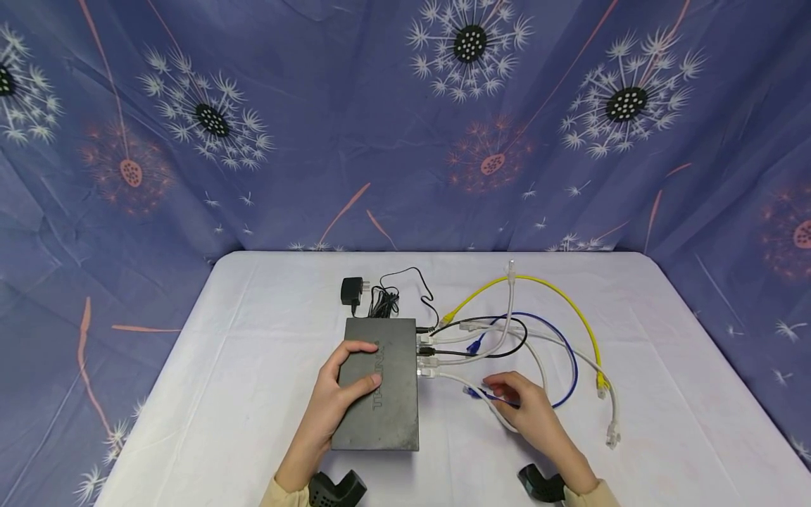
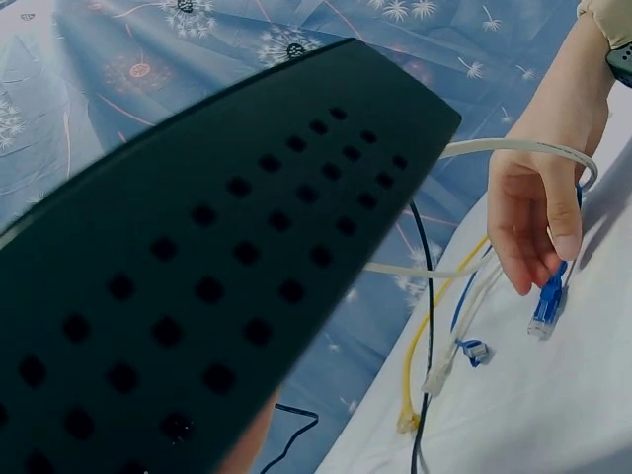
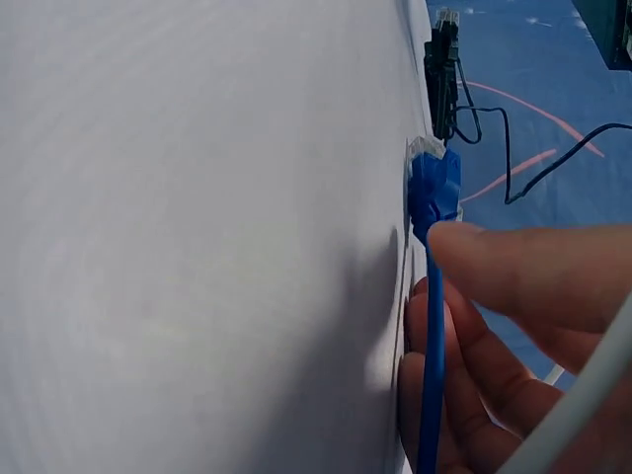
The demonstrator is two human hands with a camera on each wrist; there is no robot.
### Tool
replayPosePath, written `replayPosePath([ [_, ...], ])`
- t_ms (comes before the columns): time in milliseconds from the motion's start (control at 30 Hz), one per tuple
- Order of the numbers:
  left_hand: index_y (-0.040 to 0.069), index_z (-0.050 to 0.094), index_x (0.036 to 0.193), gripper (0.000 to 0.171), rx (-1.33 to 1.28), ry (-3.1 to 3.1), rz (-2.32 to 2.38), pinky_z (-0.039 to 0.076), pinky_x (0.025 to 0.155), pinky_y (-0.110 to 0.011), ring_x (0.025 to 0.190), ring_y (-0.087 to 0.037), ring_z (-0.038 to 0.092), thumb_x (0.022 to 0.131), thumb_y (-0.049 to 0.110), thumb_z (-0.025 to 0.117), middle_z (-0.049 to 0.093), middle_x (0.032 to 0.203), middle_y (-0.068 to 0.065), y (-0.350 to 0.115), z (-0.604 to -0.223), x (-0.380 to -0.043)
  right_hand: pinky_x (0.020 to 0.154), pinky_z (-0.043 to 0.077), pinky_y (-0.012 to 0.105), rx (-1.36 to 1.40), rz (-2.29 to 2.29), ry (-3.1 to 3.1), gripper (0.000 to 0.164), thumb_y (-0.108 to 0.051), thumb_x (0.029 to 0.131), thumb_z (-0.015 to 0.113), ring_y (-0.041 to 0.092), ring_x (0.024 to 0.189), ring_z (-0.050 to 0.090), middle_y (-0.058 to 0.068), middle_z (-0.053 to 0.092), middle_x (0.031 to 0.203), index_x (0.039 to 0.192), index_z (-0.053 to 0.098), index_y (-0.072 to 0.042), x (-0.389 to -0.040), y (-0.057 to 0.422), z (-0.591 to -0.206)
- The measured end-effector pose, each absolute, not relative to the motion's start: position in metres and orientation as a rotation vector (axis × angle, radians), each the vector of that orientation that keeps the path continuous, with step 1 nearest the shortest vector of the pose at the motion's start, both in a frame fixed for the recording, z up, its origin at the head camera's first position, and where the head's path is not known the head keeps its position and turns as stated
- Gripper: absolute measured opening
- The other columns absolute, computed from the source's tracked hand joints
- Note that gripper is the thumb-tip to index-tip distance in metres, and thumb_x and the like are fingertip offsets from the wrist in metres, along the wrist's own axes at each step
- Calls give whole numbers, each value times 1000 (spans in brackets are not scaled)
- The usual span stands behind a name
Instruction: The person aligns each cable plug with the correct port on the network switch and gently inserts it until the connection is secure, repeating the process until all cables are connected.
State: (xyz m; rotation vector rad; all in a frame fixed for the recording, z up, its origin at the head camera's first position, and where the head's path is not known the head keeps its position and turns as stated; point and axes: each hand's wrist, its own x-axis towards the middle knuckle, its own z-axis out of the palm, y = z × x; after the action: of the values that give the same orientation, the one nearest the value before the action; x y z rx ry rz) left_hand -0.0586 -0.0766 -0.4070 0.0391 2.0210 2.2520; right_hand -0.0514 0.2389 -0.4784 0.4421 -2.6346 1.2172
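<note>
My left hand [image 1: 329, 391] holds a dark grey network switch [image 1: 398, 415], thumb and a finger lying on its lettered top. A vented side wall of the switch [image 2: 247, 252] fills much of the left wrist view. Near the table, my right hand [image 1: 531, 415] pinches a blue network cable [image 1: 575, 366] just behind its plug [image 3: 434, 183]. The cable's other blue plug [image 1: 474, 347] lies near the switch. Several cables enter the switch's right side, including a white network cable [image 1: 472, 382] that loops past my right fingers and a thin black cable [image 1: 524, 331].
Behind the switch lie a black power adapter [image 1: 351, 290] and its coiled cord [image 1: 384, 303]. A yellow network cable [image 1: 564, 294] arches at the back right. One white cable's plug [image 1: 511, 271] sticks up; another white plug [image 1: 612, 435] lies to the right. A patterned blue curtain [image 1: 355, 127] borders the white table [image 1: 209, 394].
</note>
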Motion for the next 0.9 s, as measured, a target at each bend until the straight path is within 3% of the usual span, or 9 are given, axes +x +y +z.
replayPosePath([
  [233,14,64,114,38,53,2058,2237,35,88,-41,106,-27,46,78,5,73,53,121,-6,-76,-408,-59,64,50,25,398,1178,-2684,41,22,64,71,7,73,56,-4,61,84,95,69,-6,-51,238,-480],
  [467,15,63,114,38,50,2073,2225,32,91,-42,111,-26,44,78,6,74,51,127,-4,-76,-408,-59,63,49,24,403,1212,-2662,40,23,65,67,13,72,56,-3,61,84,94,69,-5,-51,239,-480],
  [667,14,63,114,38,49,2083,2226,30,94,-43,114,-25,43,78,6,74,51,128,-3,-77,-409,-59,61,50,25,382,1212,-2596,40,23,67,67,9,71,56,-4,62,83,92,70,-7,-50,239,-478],
  [900,14,63,114,38,53,2093,2215,30,94,-43,114,-25,43,79,6,74,51,129,-2,-77,-409,-59,65,49,21,345,1220,-2579,34,19,71,68,17,73,59,-2,64,85,93,71,-7,-49,241,-471],
])
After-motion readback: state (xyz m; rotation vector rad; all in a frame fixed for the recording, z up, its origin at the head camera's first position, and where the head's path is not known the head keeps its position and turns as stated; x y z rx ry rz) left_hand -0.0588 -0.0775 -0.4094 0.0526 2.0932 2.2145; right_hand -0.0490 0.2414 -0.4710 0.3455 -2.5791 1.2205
